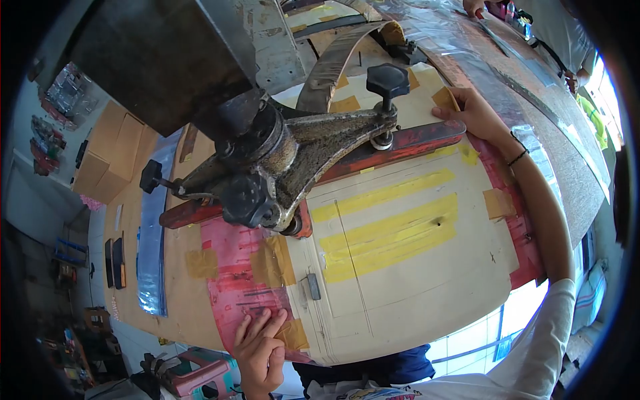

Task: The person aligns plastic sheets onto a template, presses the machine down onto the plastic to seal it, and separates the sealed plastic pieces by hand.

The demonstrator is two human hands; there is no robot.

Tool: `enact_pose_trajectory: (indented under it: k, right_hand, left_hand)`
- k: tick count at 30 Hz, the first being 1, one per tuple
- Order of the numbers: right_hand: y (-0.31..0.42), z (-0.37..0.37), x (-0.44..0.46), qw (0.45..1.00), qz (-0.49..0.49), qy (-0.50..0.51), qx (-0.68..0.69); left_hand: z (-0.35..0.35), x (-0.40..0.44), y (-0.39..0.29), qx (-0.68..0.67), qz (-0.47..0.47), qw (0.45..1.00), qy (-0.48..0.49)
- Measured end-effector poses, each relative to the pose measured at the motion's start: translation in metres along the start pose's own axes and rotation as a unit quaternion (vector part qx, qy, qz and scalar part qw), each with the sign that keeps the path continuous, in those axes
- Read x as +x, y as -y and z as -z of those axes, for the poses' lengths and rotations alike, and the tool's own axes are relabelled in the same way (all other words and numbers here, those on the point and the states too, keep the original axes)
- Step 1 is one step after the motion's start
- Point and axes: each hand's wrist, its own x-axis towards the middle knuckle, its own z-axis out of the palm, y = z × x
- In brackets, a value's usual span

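A large cream panel (413,287) with yellow tape strips (393,233) and red borders spreads in front of me. My left hand (259,350) lies at its lower left corner, fingers stretched over the red border (233,280) beside a brown tape piece (292,335). At the far right edge, my right hand (473,115) grips the panel by a brown tape patch (445,100), close to the end of a long red bar (400,148). A worn metal bracket (320,143) with black knobs (388,80) holds that bar across the panel. A small grey block (313,287) lies on the panel.
A dark machine arm (167,60) hangs over the upper left. Beyond the panel stands a curved metal strip (333,63). Left are an open cardboard box (113,153) and a plastic-wrapped blue strip (153,233). Another person's hand (473,7) shows at the top right.
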Motion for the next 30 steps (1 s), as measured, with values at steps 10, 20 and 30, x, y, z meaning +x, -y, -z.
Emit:
enact_pose_trajectory:
  k: [10,20,30]
  right_hand:
    - [-0.0029,-0.0005,-0.0014,1.000,0.005,-0.006,0.012]
    - [-0.0027,0.0006,-0.0006,1.000,0.019,0.007,0.002]
    - [-0.0023,0.0009,-0.0015,0.999,0.038,0.014,-0.002]
  left_hand:
    - [0.0003,0.0041,-0.0005,0.007,-0.003,1.000,-0.006]
    - [-0.0014,0.0018,0.0000,0.006,0.009,1.000,-0.011]
    - [-0.0021,0.0014,-0.0043,0.007,0.030,0.999,-0.019]
